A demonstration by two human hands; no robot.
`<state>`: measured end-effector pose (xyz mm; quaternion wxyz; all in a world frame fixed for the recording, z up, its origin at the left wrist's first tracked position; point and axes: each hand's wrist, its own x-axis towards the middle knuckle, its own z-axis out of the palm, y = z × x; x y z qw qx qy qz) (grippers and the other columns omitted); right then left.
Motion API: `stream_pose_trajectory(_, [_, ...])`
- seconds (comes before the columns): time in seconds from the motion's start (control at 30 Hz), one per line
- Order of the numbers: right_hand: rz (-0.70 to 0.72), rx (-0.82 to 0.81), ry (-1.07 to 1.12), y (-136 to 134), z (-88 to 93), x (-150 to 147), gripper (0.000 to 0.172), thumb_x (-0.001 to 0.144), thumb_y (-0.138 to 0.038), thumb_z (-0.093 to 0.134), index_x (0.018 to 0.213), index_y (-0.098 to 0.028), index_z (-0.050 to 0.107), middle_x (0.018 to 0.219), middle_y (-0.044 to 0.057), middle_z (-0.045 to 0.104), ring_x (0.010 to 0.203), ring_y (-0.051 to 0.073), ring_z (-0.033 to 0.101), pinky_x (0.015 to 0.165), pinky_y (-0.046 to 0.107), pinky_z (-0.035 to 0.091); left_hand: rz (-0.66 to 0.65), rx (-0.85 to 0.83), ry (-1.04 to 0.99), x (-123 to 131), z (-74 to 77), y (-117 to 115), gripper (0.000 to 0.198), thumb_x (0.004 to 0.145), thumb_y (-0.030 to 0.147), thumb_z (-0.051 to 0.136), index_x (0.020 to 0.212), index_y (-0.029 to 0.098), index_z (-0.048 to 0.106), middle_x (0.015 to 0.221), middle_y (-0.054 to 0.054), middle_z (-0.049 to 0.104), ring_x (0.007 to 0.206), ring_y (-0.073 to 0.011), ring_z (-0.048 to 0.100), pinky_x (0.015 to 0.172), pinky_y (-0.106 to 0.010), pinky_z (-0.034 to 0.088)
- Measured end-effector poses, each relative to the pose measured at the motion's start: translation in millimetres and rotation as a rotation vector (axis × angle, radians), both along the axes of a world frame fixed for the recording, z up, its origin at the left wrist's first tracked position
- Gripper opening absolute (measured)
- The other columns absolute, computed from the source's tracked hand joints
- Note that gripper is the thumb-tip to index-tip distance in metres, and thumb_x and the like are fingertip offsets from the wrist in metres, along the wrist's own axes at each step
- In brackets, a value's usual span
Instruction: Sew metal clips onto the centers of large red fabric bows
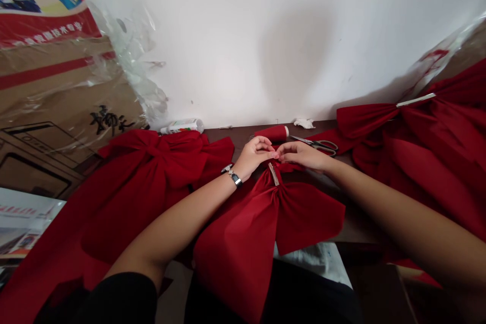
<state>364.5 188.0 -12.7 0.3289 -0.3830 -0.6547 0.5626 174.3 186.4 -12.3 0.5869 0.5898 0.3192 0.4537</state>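
Note:
My left hand (257,156), with a watch (235,178) on its wrist, is closed in a pinch just above a gathered red cloth bow (243,233). The fingertips of my right hand (299,155) meet it there, also pinched. What lies between the fingers is too small to make out; a bit of red shows beside them. A metallic clip (273,174) sits on the bow's gathered middle, right below my fingers. The bow's tails hang over the table edge towards my lap. Behind my hands lie a spool of red thread (271,133) and a pair of scissors (322,145).
Another large red bow (152,162) lies on the left, near a white bottle (183,126). More red fabric (425,157) with a silvery clip (415,100) is heaped on the right. Crumpled white tissue (304,123) rests against the wall. A cardboard box (56,111) stands at left.

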Motion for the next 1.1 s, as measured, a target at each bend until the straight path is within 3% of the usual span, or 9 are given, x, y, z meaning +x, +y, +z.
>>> stream_pose_trajectory(0.13, [0.008, 0.016, -0.024, -1.1, -0.4, -0.1, 0.024, 0.067, -0.031, 0.075, 0.083, -0.013, 0.069, 0.087, 0.004, 0.069, 0.082, 0.015, 0.06, 0.085, 0.03, 0.044, 0.05, 0.048, 0.053, 1.7, 2.6, -3.4, 0.037, 0.063, 0.021, 0.079, 0.088, 0.014, 0.052, 0.079, 0.002, 0.061, 0.067, -0.0071, 0.06, 0.069, -0.022, 0.047])
stream_pose_trajectory(0.3, [-0.012, -0.025, -0.034, -3.3, -1.4, -1.6, 0.033, 0.064, -0.038, 0.078, 0.084, -0.013, 0.071, 0.084, 0.005, 0.069, 0.077, 0.015, 0.06, 0.083, 0.031, 0.044, 0.08, 0.139, 0.108, 3.4, 3.5, -4.5, 0.034, 0.065, 0.021, 0.077, 0.087, 0.015, 0.052, 0.08, 0.001, 0.06, 0.067, -0.0078, 0.061, 0.067, -0.021, 0.048])
stream_pose_trajectory(0.43, [0.015, 0.02, -0.033, -2.3, -1.7, -1.2, 0.032, 0.066, -0.04, 0.076, 0.081, -0.013, 0.069, 0.082, 0.004, 0.067, 0.076, 0.013, 0.059, 0.081, 0.03, 0.043, 0.074, 0.207, 0.128, 3.1, 3.5, -4.2, 0.029, 0.068, 0.021, 0.075, 0.086, 0.015, 0.052, 0.086, -0.002, 0.061, 0.077, -0.0095, 0.061, 0.075, -0.024, 0.048])
stream_pose_trajectory(0.67, [0.03, 0.204, -0.107, 2.3, -0.7, 3.0, 0.028, 0.073, -0.041, 0.067, 0.077, -0.014, 0.061, 0.074, 0.001, 0.061, 0.067, 0.012, 0.053, 0.067, 0.026, 0.042, -0.156, 0.066, 0.319, -4.5, -2.2, 5.3, 0.027, 0.07, 0.03, 0.074, 0.082, 0.011, 0.059, 0.078, -0.003, 0.064, 0.073, -0.0105, 0.06, 0.075, -0.027, 0.045])
stream_pose_trajectory(0.9, [0.031, 0.369, -0.155, -1.1, -1.4, -2.2, 0.03, 0.079, -0.046, 0.06, 0.079, -0.016, 0.061, 0.078, 0.004, 0.063, 0.073, 0.016, 0.057, 0.071, 0.03, 0.044, -0.221, 0.123, 0.411, -7.1, -8.7, 14.2, 0.032, 0.067, 0.039, 0.074, 0.077, 0.01, 0.064, 0.076, -0.004, 0.067, 0.07, -0.0122, 0.059, 0.071, -0.026, 0.045])
stream_pose_trajectory(1.0, [0.001, 0.557, -0.351, 1.6, 11.9, 10.2, 0.023, 0.079, -0.039, 0.059, 0.083, -0.017, 0.063, 0.082, 0.006, 0.065, 0.076, 0.018, 0.057, 0.072, 0.031, 0.043, -0.201, 0.209, 0.46, -6.8, -7.7, 12.1, 0.029, 0.073, 0.04, 0.069, 0.075, 0.011, 0.063, 0.074, -0.003, 0.065, 0.067, -0.0117, 0.058, 0.067, -0.025, 0.043])
stream_pose_trajectory(1.07, [-0.125, 0.712, -0.603, 8.0, 21.6, 28.0, 0.014, 0.075, -0.031, 0.062, 0.08, -0.018, 0.065, 0.087, 0.008, 0.067, 0.081, 0.021, 0.057, 0.075, 0.032, 0.041, -0.175, 0.26, 0.475, -6.5, -6.3, 10.0, 0.027, 0.076, 0.039, 0.066, 0.077, 0.012, 0.063, 0.075, -0.003, 0.064, 0.067, -0.0114, 0.057, 0.066, -0.024, 0.042])
stream_pose_trajectory(1.1, [-0.212, 0.716, -0.75, 12.4, 25.2, 38.9, 0.011, 0.074, -0.028, 0.062, 0.079, -0.018, 0.065, 0.083, 0.008, 0.067, 0.078, 0.021, 0.057, 0.071, 0.031, 0.04, -0.166, 0.276, 0.476, -6.3, -5.5, 9.1, 0.026, 0.077, 0.039, 0.064, 0.077, 0.012, 0.063, 0.076, -0.003, 0.064, 0.067, -0.0112, 0.056, 0.066, -0.024, 0.042])
